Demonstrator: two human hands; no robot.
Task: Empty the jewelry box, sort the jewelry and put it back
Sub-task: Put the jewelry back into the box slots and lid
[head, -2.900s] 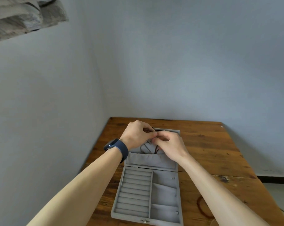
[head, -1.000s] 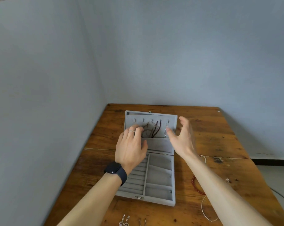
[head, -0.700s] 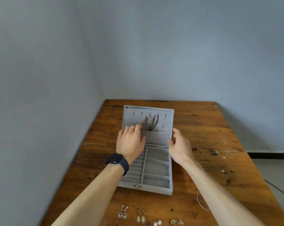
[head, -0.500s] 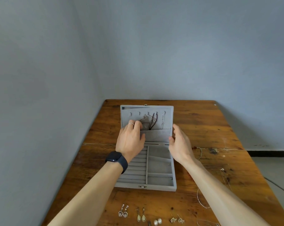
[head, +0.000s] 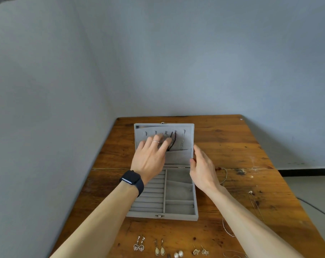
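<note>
- Bare grey walls meet in a corner behind a worn wooden table (head: 232, 146). We have only the head view.
- On the table the jewelry box (head: 145, 216) lies open, its lid (head: 187, 131) folded flat away from us.
- Our left hand (head: 150, 157), with a ring (head: 156, 141) on one finger and a dark watch (head: 132, 180) on the wrist, lies spread on the lid's hook panel. Its fingers are straight and touch the dark necklaces (head: 173, 139) hanging there without gripping them.
- Our right hand (head: 202, 168) rests against the lid's right edge, fingers loose and extended, holding nothing.
- A thin silver pendant chain (head: 182, 144) hangs beside the dark necklaces, and all of them run down into the lid pocket.
- The ring rolls and compartments in the tray look almost bare. A speck or two sits by the right wall, too small to name.
- Earrings (head: 159, 249) lie in neat pairs along the near edge of the table, so we judge that sorting is done.
- Fine chains (head: 227, 229) and a red bead strand (head: 218, 168) lie on the table to the right of the box.
- Most pieces remain to be put back. We cannot tell whether the hung necklaces have been returned or not yet removed.
</note>
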